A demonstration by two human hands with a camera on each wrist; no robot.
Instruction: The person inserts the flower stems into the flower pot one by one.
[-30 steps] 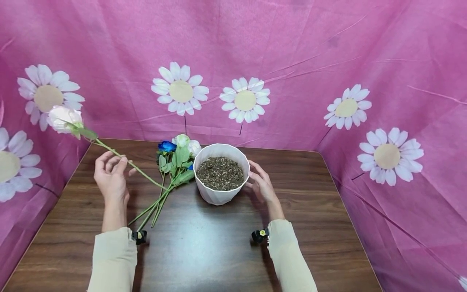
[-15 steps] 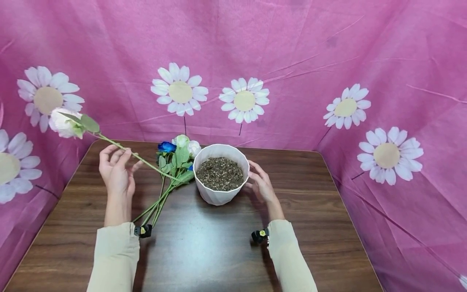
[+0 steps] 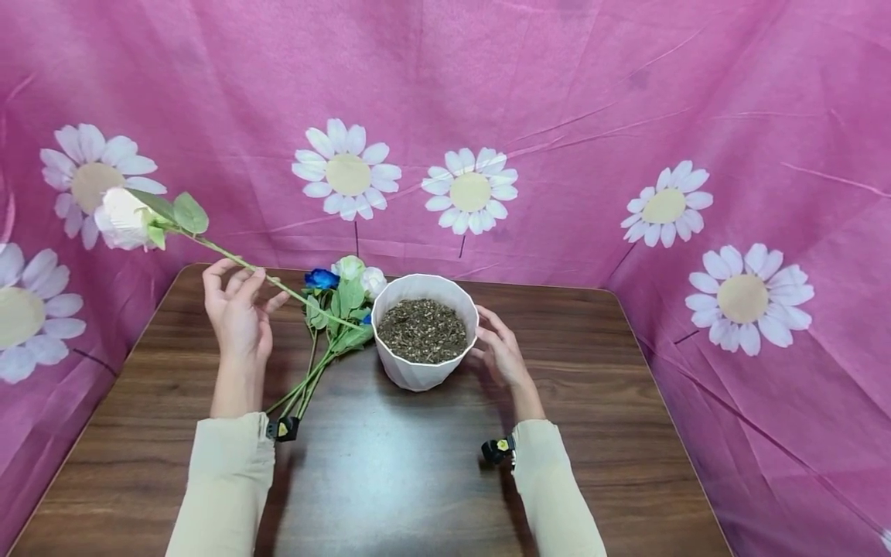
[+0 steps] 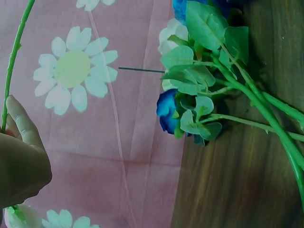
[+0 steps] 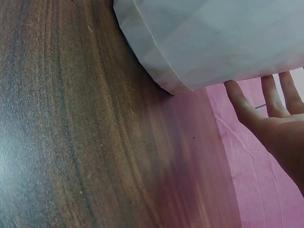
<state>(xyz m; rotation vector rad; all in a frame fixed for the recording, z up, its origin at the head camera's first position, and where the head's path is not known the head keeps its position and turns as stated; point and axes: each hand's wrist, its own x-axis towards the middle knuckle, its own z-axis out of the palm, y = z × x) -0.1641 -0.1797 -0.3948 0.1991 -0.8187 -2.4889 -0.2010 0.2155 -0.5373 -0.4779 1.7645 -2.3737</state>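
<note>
The left hand [image 3: 240, 316] pinched a white rose [image 3: 124, 220] by its stem [image 4: 13, 54], bloom toward ten o'clock. Blue and white roses [image 3: 350, 295] lay between that hand and the soil-filled white flowerpot [image 3: 418, 374] on the worktop [image 3: 390, 480]. The right hand [image 3: 503, 356], fingers [image 5: 241, 104] loosely straight, touched the pot's three o'clock side.

Brown wood-grain table [image 3: 390, 480] under a white pot [image 3: 419, 376] and bunched roses [image 3: 350, 295]

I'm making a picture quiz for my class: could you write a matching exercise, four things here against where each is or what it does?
Column one:
1. Left hand
2. Soil
3. Flower bunch
4. Right hand

Column two:
A. lies on the table
B. at the pot's right side
C. holds a single white flower
D. inside the white pot

Pairs: 1-C, 2-D, 3-A, 4-B
</note>
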